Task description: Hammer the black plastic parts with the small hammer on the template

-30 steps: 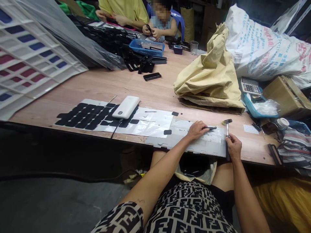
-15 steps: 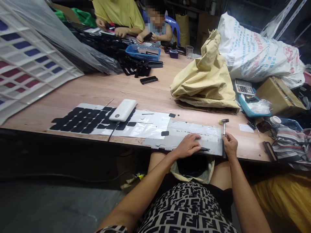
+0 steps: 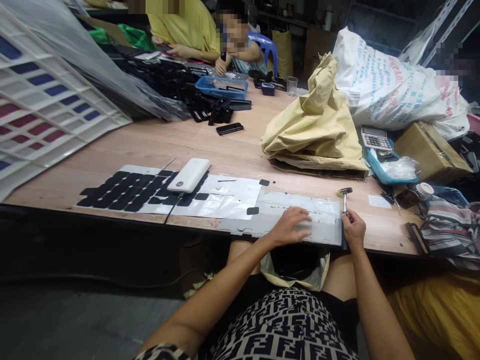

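Left hand (image 3: 290, 226) in the head view: over to the middle, above the flat grey rectangular board (image 3: 326, 227), with fingers spread and loosely bent; too blurred to tell whether touching.
Right hand (image 3: 354, 229): wrapped round the lower part of a slim metal-shafted hammer with a dark and yellow head (image 3: 345, 202), with fingers curled firmly in; right beside the board's right end.
Hammer: pointing away from the lap, head farthest out.
Board: lying along the near edge of the pale wood-grain worktop (image 3: 161, 137), in front of the lap.
White sheet with rounded black pads (image 3: 240, 190): spread out left of the board, close up against it.
White rounded block (image 3: 191, 172): sitting on top of that sheet.
Crumpled yellow sack (image 3: 315, 120): slumped beyond the board.
Far side: busy too, with a person in a yellow top (image 3: 183, 30) sitting near a blue plastic basket (image 3: 221, 90).
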The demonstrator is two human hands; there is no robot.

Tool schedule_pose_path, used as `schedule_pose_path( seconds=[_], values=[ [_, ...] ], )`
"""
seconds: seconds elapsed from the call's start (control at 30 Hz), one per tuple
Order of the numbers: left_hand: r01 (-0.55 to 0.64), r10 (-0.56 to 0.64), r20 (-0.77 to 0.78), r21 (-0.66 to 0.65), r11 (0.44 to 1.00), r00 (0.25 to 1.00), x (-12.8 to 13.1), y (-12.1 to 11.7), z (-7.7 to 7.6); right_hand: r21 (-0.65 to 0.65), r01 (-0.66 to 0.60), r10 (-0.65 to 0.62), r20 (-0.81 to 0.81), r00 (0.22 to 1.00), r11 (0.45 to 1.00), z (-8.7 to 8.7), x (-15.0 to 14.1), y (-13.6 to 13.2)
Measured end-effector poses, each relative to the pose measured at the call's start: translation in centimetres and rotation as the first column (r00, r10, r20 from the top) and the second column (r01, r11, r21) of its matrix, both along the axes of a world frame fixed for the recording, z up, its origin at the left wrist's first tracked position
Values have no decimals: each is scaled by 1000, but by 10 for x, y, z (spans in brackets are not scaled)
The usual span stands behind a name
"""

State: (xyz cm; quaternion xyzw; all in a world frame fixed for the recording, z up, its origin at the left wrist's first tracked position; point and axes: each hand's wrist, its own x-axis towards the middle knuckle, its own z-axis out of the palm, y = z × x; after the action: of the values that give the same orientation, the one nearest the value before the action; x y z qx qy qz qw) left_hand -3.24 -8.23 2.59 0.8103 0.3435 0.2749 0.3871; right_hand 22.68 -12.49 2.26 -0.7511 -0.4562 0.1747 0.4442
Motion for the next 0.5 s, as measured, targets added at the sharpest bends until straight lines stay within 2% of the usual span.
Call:
schedule_pose_path(
  seconds=[0.07,0.1,0.13,0.2,0.27,0.33,0.4,0.43,0.5],
  values=[
    [-66,104,163,-225,972,981,21,37,9,4,2,-2,-11,1000,1000,0,0,0],
    [-97,197,237,-375,922,951,33,58,14,5,2,-2,-15,1000,1000,0,0,0],
    [-95,283,302,-513,853,910,46,79,18,5,2,-2,-15,1000,1000,-1,0,0],
    [-8,435,397,-731,682,808,72,119,22,1,2,-2,-14,1000,1000,-1,-1,0],
    [82,537,442,-821,566,718,94,154,23,-2,0,0,-11,1000,1000,-1,-1,-1],
    [62,655,409,-872,485,635,110,183,24,-3,-4,4,-10,1000,1000,-1,-2,-2],
    [28,731,382,-895,446,565,117,210,31,-7,-7,6,-10,1000,1000,-2,-3,-2],
    [43,740,407,-888,458,535,117,223,38,-9,-5,5,-8,1000,1000,-2,-3,-2],
    [93,721,532,-828,554,443,111,248,60,-13,2,-2,3,1000,1000,-2,-3,-2]
  ],
)
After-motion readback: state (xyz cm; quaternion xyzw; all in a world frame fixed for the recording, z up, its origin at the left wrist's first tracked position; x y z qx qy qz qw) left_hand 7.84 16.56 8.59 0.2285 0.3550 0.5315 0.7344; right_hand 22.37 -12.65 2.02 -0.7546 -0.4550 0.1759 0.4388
